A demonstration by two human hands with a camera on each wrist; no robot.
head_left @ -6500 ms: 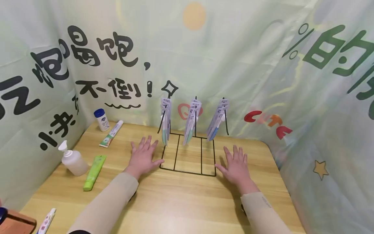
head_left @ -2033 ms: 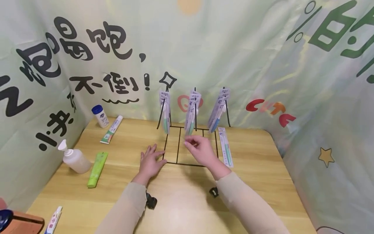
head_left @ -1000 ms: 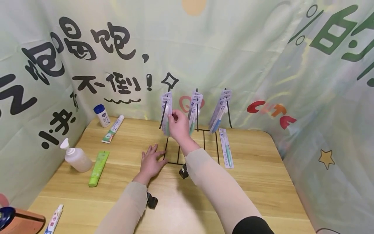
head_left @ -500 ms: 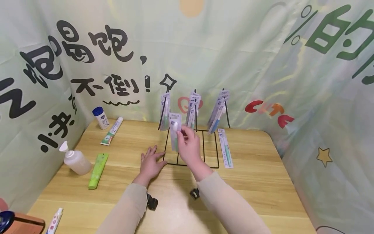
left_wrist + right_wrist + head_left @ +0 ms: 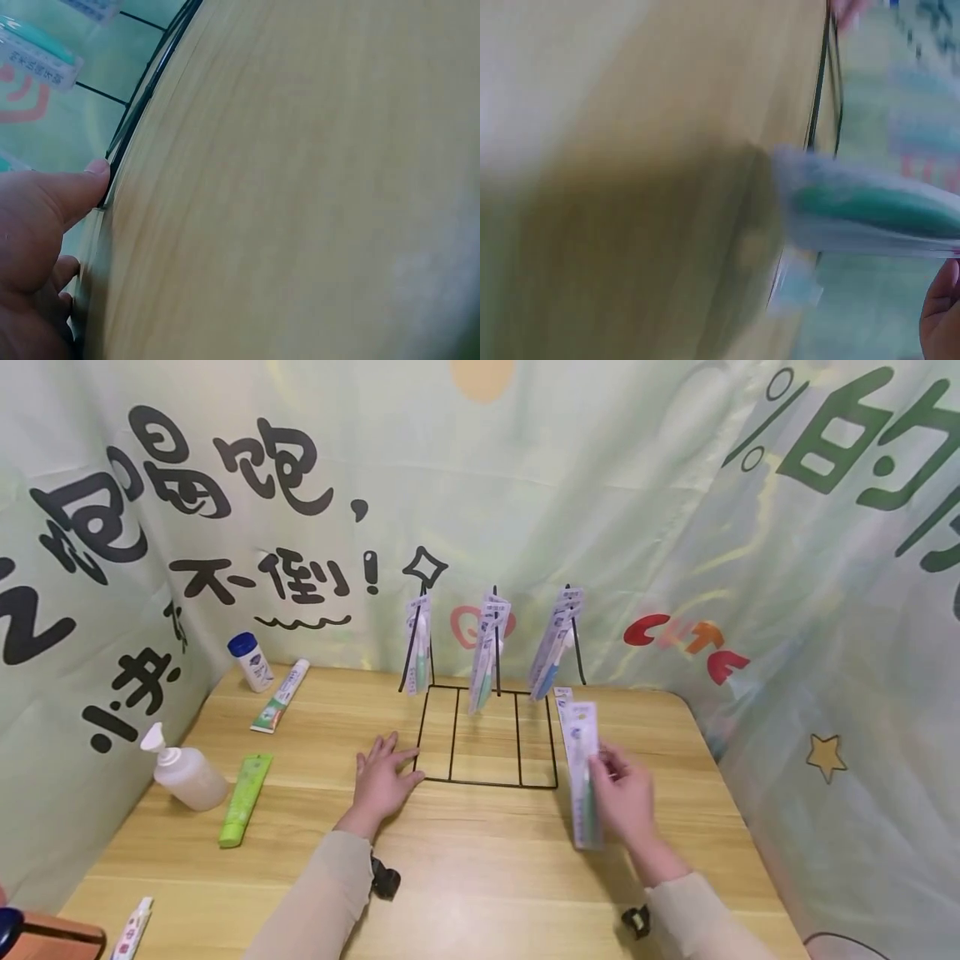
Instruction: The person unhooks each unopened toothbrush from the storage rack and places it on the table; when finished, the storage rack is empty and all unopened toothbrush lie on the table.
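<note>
My right hand (image 5: 628,797) pinches a packaged toothbrush (image 5: 585,777) by its edge, upright above the table to the right of the black wire rack (image 5: 485,784). Its handle looks green in the right wrist view, where the package (image 5: 870,206) is blurred. Behind it, mostly covered, another packaged toothbrush (image 5: 562,697) lies on the table. My left hand (image 5: 381,785) rests at the rack's front left corner, fingers spread, thumb (image 5: 71,191) against the wire. More packaged toothbrushes hang from the left hook (image 5: 418,652), the middle hook (image 5: 487,660) and the right hook (image 5: 553,647).
Left on the wooden table (image 5: 480,877) are a pump bottle (image 5: 189,778), a green tube (image 5: 246,800), a toothpaste tube (image 5: 281,697) and a blue-capped bottle (image 5: 251,662). Another small tube (image 5: 132,929) lies near left, beside an orange-brown object (image 5: 60,937). Printed cloth surrounds the table.
My right hand has taken a packaged toothbrush off the left hook and carried it right, past the rack. The toothbrush lying on the table was absent in the earliest frame. My left hand stays put lately.
</note>
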